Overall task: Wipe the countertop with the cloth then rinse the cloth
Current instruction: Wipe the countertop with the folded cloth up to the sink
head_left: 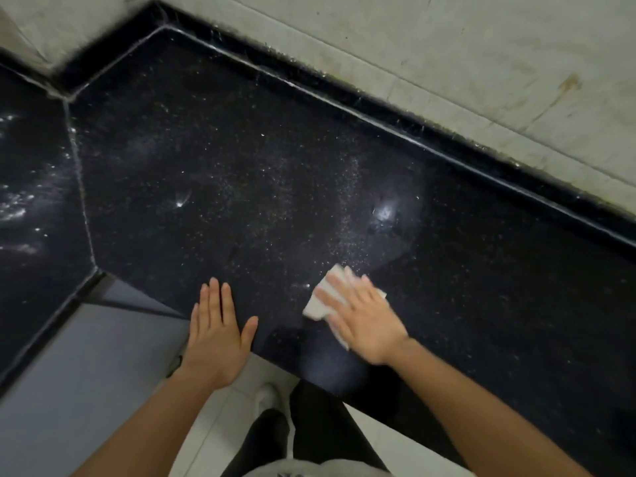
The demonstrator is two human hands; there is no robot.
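Observation:
A black speckled stone countertop [241, 173] fills most of the view, with pale dusty smears across its middle. A small white folded cloth [323, 301] lies flat near the counter's front edge. My right hand [364, 318] presses on the cloth with straight spread fingers and covers its right half. My left hand [216, 332] rests flat on the counter's front edge to the left of the cloth, fingers straight, holding nothing.
A stained pale tiled wall [447, 56] runs behind a raised black backsplash [378, 111]. The counter turns a corner at the left, with a joint line [81, 187]. Below the front edge are a grey cabinet front [86, 373], white floor tiles and my legs.

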